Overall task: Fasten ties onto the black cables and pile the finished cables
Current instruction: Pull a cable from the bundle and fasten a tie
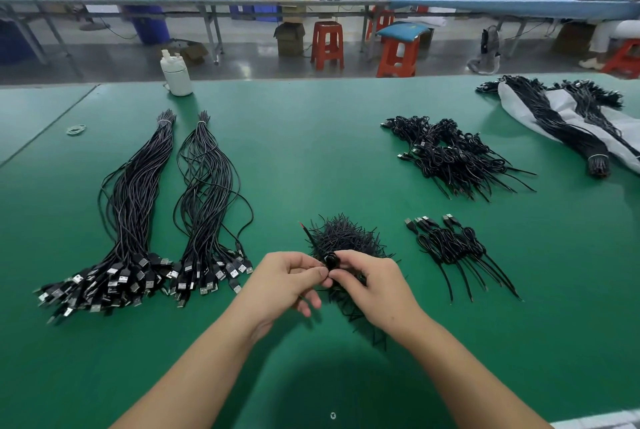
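Hands [329, 276] mid-mat, clear green margins

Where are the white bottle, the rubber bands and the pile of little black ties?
white bottle [177, 77]: head view, middle of its body.
rubber bands [76, 130]: head view, centre of the small heap.
pile of black ties [341, 234]: head view, top of the mound.

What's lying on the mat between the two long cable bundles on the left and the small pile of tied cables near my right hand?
In the head view, the heap of loose black ties lies between them, with both hands working over its near edge.
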Available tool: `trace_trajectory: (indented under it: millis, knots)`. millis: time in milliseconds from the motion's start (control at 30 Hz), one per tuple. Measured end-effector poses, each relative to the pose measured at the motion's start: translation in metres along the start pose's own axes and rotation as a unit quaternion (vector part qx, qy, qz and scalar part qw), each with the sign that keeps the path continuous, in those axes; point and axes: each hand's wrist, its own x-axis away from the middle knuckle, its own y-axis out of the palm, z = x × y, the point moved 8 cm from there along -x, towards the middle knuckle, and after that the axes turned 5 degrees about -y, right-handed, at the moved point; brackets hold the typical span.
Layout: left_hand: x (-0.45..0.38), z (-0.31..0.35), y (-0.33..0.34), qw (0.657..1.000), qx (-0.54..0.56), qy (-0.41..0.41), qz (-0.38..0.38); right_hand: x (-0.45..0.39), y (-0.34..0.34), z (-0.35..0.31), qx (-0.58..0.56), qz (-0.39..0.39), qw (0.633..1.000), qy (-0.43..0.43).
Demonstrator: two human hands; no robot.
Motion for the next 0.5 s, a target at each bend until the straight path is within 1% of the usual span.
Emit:
trace_trajectory:
  millis: [133,267,400,500]
  knots:
    - [0.0,-0.003,0.001,0.999,0.025,-0.019,0.008,0.0,0.002,-0.004,0.014,-0.009,1.0,-0.013]
    - [-0.002,-0.004,-0.001,0.999,-0.001,-0.019,0.028,0.001,0.006,-0.001,0.02,-0.032,0.999,0.003]
    - [-0.002,-0.006,-0.003,0.999,0.02,-0.016,0.047,0.002,0.008,0.008,-0.053,-0.037,0.996,0.068]
    - [-0.001,-0.005,-0.002,0.998,0.015,-0.003,0.059,0.003,0.01,0.008,-0.089,-0.042,0.991,0.092]
